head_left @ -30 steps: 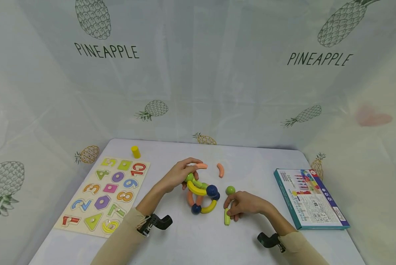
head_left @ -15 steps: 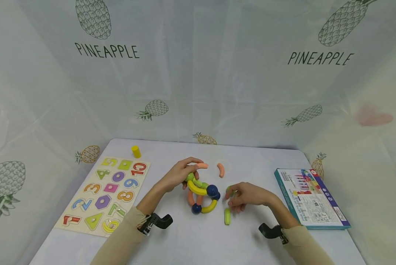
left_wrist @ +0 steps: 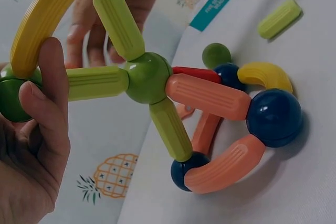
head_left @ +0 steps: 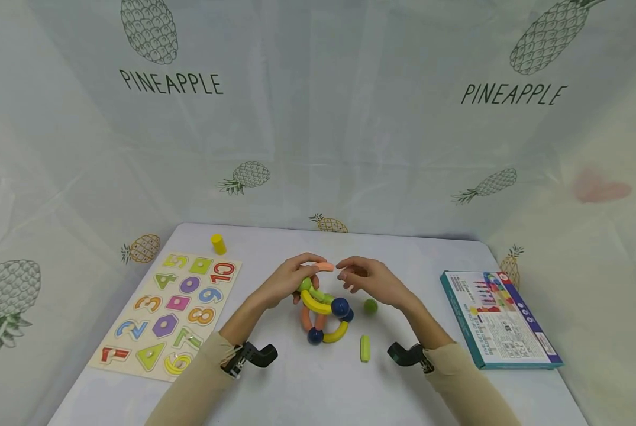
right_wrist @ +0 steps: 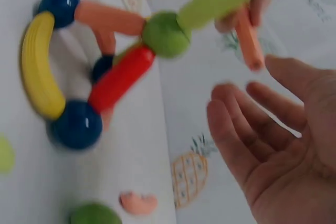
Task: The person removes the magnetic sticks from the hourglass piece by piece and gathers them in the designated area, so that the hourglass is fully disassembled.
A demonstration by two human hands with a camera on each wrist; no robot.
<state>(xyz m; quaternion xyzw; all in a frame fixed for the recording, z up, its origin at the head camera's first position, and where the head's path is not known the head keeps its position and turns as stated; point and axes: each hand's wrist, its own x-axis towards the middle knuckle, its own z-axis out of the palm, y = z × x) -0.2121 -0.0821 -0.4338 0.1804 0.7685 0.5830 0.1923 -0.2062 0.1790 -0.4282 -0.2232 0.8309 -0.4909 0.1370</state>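
Note:
My left hand (head_left: 287, 282) grips a magnetic ball-and-stick construction (head_left: 316, 305) at its green ball (left_wrist: 19, 93). Blue balls, yellow curved sticks and green, red and salmon sticks make up the rest of it. From the left hand's fingertips a salmon stick (head_left: 325, 267) points right, also visible end-on in the right wrist view. My right hand (head_left: 373, 279) hovers just right of that stick, fingers parted and holding nothing. In the right wrist view its fingertips are close to the stick's free end.
A loose green ball (head_left: 370, 306) and a light green stick (head_left: 365, 348) lie right of the construction. Another salmon piece (right_wrist: 138, 203) shows in the right wrist view. A number puzzle board (head_left: 163, 313) lies left, a yellow cylinder (head_left: 218, 244) behind it, a toy box (head_left: 501, 319) right.
My right hand has left the light green stick, passed over the loose green ball, and moved up and left to the salmon stick's end. The left hand has stayed in place.

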